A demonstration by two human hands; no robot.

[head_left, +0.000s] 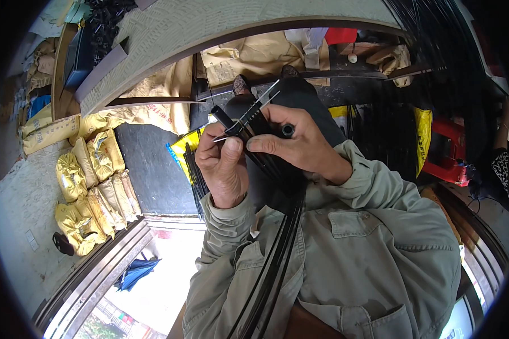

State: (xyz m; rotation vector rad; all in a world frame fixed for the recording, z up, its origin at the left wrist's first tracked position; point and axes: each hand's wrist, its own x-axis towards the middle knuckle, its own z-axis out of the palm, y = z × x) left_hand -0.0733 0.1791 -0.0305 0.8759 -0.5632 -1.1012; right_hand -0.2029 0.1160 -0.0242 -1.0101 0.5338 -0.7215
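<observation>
My left hand (225, 164) pinches a bundle of thin black rods (277, 248) near its upper end, thumb pressed against them. My right hand (300, 138) grips the same bundle from the right, holding a small black tube-shaped part (287, 130) between the fingers. Thin silvery metal ribs (260, 100) stick up and out from the black rods above both hands. The rods run down across my grey-green jacket toward the lower edge of the picture. The hands touch each other around the bundle.
Several yellow sacks (90, 186) lie stacked at the left. A curved pale workbench edge (169, 39) arcs across the top with brown paper bags (249, 56) beyond it. Bundles of black rods (379, 130) and a red object (449, 152) stand at the right. Another person's arm (500, 161) shows at the far right.
</observation>
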